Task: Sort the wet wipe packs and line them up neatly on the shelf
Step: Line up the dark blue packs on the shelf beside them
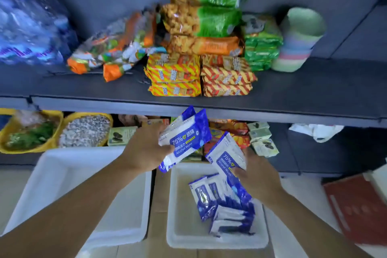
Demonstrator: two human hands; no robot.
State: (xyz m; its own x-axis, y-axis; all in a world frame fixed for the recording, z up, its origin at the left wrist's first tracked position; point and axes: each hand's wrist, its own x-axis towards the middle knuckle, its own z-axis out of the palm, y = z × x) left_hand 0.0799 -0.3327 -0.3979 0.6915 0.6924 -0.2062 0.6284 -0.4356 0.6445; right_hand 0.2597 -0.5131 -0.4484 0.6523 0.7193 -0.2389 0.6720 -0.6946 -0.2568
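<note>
My left hand (146,148) grips two blue-and-white alcohol wipe packs (186,136) stacked together, raised just below the front edge of the dark shelf (293,94). My right hand (254,174) holds another wipe pack (227,156) by its lower end, tilted, above the right white tray (180,236). Several more wipe packs (222,205) lie jumbled in that tray, some standing on edge.
Striped snack packs (173,75), biscuit bags (201,19), green packs (261,48), stacked pastel bowls (297,42) and bottled water (27,27) fill the upper shelf. Yellow baskets (31,132) and small boxes (261,138) sit on the lower shelf. Another white tray (62,174) stands at left.
</note>
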